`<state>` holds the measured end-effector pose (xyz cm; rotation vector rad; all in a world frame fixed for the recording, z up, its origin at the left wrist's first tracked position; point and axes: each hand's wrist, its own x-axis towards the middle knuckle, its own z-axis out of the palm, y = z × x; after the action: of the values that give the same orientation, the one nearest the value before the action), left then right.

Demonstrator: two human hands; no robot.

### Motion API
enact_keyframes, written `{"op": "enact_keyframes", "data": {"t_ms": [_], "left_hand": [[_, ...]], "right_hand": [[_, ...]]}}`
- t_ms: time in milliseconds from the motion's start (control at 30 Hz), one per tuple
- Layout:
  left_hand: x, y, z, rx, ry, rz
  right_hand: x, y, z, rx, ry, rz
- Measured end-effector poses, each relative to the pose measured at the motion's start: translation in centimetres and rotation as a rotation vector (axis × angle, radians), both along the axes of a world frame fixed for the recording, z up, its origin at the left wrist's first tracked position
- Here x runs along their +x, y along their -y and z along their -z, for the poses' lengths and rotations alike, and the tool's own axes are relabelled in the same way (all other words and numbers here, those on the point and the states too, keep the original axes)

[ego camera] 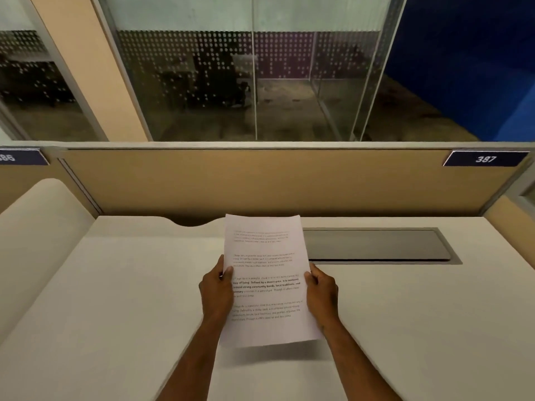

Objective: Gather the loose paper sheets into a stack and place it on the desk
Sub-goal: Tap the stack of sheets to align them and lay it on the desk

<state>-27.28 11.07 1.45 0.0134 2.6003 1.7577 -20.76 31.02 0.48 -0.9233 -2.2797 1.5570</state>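
While the left hand [215,290] and right hand [322,290] pinch the side edges of the white printed paper stack [265,280], it hangs above the bare cream desk [405,314]; sheet count unclear.

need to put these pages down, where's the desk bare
Both hands hold the paper stack above the desk. Bare patches: left of the stack towards the curved side panel, and right, below the grey cable flap. Nothing crowded.
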Motion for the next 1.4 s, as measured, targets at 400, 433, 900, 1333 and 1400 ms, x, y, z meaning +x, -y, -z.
{"op": "enact_keyframes", "data": {"t_ms": [400,433,900,1333,1400], "left_hand": [[-10.0,-0.2,6.1,-0.109,0.128,0.072],[-10.4,-0.3,6.4,-0.116,0.133,0.077],[-13.3,-1.5,7.2,-0.321,0.25,0.068],[-14.2,-1.8,6.9,-0.455,0.356,-0.002],[-13.5,-1.5,6.3,-0.448,0.331,-0.053]], "right_hand": [[-9.4,0.5,6.0,-0.012,0.159,0.074],[-9.8,0.5,6.3,-0.003,0.167,0.087],[-12.1,1.1,7.5,-0.067,0.227,0.259],[-12.3,0.7,7.9,-0.045,0.274,0.291],[-11.6,0.8,7.6,0.063,0.317,0.252]]}}
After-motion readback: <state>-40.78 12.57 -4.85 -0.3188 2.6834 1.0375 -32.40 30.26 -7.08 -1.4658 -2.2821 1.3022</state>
